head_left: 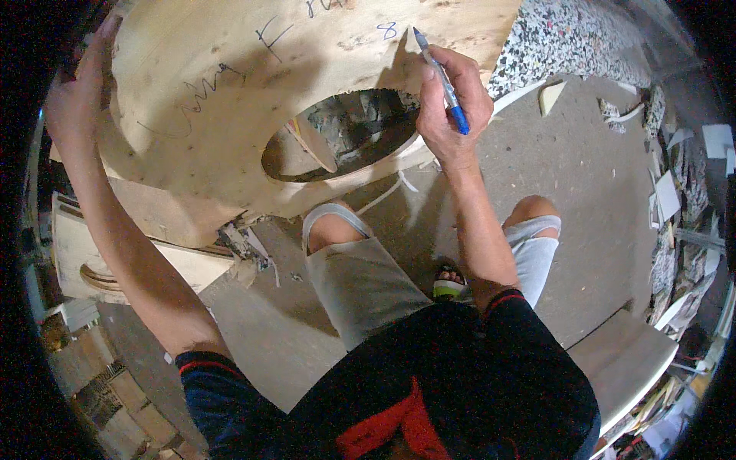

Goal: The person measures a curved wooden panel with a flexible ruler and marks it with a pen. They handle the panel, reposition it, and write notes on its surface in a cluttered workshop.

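Note:
A pale plywood panel (230, 100) with an oval cutout and blue-ink handwriting fills the upper part of the view. At its right side my right hand (458, 103) is closed round a ballpoint pen (441, 77), clear-barrelled with a blue end. The pen's tip is at the panel's face, just right of a small blue mark. At the far left my left hand (75, 103) grips the panel's left edge; its fingers are dim and partly hidden.
Speckled foam (571, 46) lies behind the panel at the upper right. Scraps (667, 195) pile along the right side. Cut plywood pieces (138, 253) lie at the left below the panel. A pale board (625, 360) is at the lower right. My knees are below the panel.

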{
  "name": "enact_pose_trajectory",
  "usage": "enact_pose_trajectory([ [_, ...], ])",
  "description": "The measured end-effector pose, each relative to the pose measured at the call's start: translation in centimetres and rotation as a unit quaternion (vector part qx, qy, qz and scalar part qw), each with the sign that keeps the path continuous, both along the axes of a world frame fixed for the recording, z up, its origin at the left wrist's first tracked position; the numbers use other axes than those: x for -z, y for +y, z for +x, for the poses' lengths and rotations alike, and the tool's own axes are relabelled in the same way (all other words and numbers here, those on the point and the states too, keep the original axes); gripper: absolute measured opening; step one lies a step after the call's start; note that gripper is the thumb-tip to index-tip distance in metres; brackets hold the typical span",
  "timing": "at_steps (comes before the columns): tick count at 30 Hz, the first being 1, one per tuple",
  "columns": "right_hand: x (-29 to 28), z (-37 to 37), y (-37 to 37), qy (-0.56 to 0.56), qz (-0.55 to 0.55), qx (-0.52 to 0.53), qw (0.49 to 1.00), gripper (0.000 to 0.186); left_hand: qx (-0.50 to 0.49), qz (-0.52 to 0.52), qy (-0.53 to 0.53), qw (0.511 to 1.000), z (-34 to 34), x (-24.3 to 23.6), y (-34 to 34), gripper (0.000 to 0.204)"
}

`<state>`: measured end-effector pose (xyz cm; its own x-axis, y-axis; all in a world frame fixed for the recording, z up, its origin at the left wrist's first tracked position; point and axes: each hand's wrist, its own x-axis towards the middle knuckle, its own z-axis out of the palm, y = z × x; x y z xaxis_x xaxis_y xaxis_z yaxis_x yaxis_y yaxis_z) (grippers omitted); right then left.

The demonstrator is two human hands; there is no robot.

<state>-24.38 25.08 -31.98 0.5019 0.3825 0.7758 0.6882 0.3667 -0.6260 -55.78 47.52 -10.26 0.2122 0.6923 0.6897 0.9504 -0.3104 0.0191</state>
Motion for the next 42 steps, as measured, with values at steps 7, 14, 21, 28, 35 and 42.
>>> enact_pose_trajectory([
  [7, 0.3, 0.3, 0.0, -0.021, 0.005, -0.004, 1.000, 0.023, 0.170, 0.091, -0.108, 0.975, 1.5, 0.6, -1.0, 0.060],
  [14, 0.3, 0.3, 0.0, -0.020, 0.008, -0.011, 1.000, 0.023, 0.195, 0.047, -0.128, 0.971, 0.9, 0.5, -0.5, 0.052],
  [21, 0.5, 0.3, 0.3, -0.032, 0.014, -0.014, 0.999, 0.023, 0.214, 0.079, -0.068, 0.971, 0.3, 0.5, 0.2, 0.047],
  [28, 0.4, 0.1, 0.4, -0.027, 0.012, -0.014, 0.999, 0.023, 0.197, 0.067, -0.103, 0.973, 0.7, 0.6, -0.3, 0.051],
  [35, 0.6, 0.1, 0.3, -0.042, 0.008, -0.006, 0.999, 0.019, 0.198, 0.062, -0.104, 0.973, 0.6, 0.6, -0.4, 0.051],
  [42, 0.8, 0.2, 0.1, -0.054, 0.000, -0.002, 0.999, 0.019, 0.158, 0.028, -0.103, 0.982, 0.0, 0.4, 0.0, 0.049],
])
